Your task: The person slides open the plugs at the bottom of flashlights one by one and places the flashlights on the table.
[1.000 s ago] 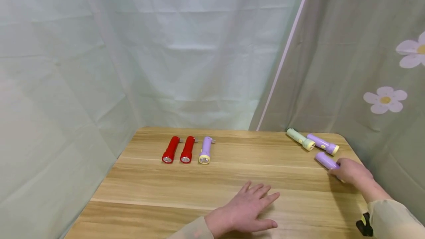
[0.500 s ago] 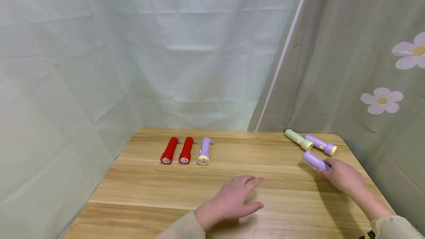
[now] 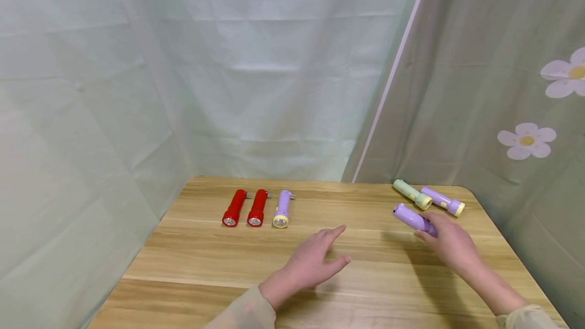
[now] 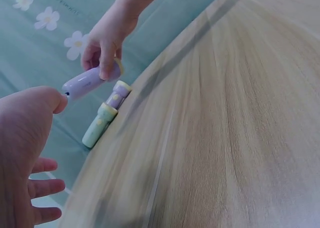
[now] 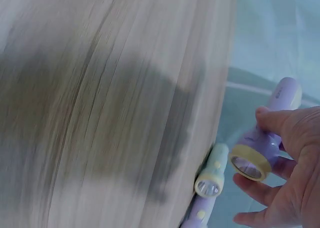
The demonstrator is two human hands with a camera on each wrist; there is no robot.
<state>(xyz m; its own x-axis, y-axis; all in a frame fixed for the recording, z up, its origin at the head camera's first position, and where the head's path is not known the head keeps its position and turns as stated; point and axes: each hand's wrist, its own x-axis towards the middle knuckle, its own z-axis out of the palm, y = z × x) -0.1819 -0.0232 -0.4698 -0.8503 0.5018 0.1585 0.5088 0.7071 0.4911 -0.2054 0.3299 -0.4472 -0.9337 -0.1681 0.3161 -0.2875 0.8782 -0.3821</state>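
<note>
My right hand (image 3: pixel 450 240) grips a purple flashlight (image 3: pixel 410 217) near its head and holds it above the table; the right wrist view shows its yellow-rimmed lens (image 5: pixel 250 163). Over the middle of the table hovers my left hand (image 3: pixel 308 260), its fingers extended and holding nothing. Behind the right hand, a pale green flashlight (image 3: pixel 412 194) and another purple flashlight (image 3: pixel 442 201) lie side by side. Two red flashlights (image 3: pixel 234 208) and a purple flashlight (image 3: pixel 282 209) stand in a row at the back left, lenses toward me, each with a small metal prong at its rear.
The wooden table (image 3: pixel 205 263) has its back edge against a pale hanging curtain (image 3: pixel 274 90). A greyer curtain with printed flowers (image 3: pixel 527 141) closes the right side.
My right hand has lifted the purple flashlight off the table's right side and carried it left. My left hand has shifted slightly left and away from me, its fingers less spread.
</note>
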